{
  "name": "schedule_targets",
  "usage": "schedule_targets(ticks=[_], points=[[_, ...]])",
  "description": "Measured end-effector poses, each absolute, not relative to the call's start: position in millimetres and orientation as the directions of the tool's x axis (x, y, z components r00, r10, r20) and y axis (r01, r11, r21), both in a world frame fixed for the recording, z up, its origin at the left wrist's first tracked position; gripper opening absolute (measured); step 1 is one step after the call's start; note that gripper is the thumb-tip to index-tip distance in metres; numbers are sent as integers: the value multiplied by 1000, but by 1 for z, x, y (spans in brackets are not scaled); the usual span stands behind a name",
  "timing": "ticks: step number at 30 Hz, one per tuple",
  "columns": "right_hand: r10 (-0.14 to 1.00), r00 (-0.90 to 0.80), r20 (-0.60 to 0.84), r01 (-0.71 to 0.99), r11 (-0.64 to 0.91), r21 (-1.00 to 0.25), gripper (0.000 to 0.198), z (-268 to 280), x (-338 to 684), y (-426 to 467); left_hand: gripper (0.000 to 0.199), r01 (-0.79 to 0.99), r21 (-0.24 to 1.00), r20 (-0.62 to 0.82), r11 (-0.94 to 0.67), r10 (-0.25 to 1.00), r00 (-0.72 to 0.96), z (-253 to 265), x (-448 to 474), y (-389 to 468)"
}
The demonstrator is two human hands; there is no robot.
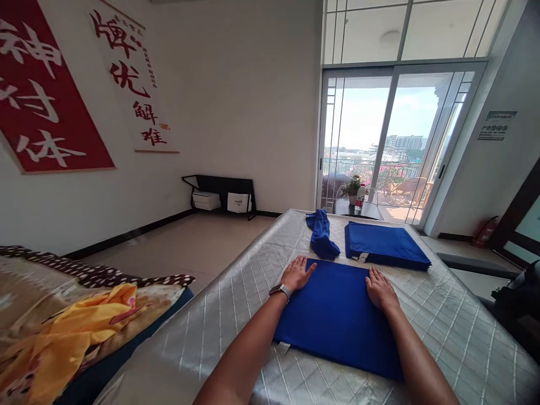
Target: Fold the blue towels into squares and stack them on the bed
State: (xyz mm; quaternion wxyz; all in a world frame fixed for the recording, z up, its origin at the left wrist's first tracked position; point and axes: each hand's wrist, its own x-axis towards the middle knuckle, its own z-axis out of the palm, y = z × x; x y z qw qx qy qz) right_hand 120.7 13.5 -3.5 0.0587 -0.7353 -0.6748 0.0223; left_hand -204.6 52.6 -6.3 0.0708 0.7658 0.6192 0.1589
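A blue folded cloth (337, 315) lies flat on the silver quilted mattress (236, 292) in front of me. My left hand (296, 273) rests on its far left corner, fingers stretched out and thumb apart, a watch on the wrist. On the far right edge of the cloth lies my right hand (382, 288), flat with its fingers extended. A white tag (282, 348) sticks out at the near left edge. Just beyond is a neat stack of blue folded cloths (386, 242), and left of it a crumpled blue cloth (323, 233).
At my left is another bed with a patterned blanket (37, 287) and a yellow cloth (88, 332). A low black rack (223, 185) with white boxes stands by the wall. Past the mattress, a small dark table (358, 210) carries a bottle (360, 198) and a plant (352, 187).
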Motion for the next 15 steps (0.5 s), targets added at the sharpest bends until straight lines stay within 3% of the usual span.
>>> schedule_targets(ticks=[15], points=[[994,90,62,985,-79,-156,65,-3,120,11,96,945,251,128,-212,974,185,-1,-200,52]])
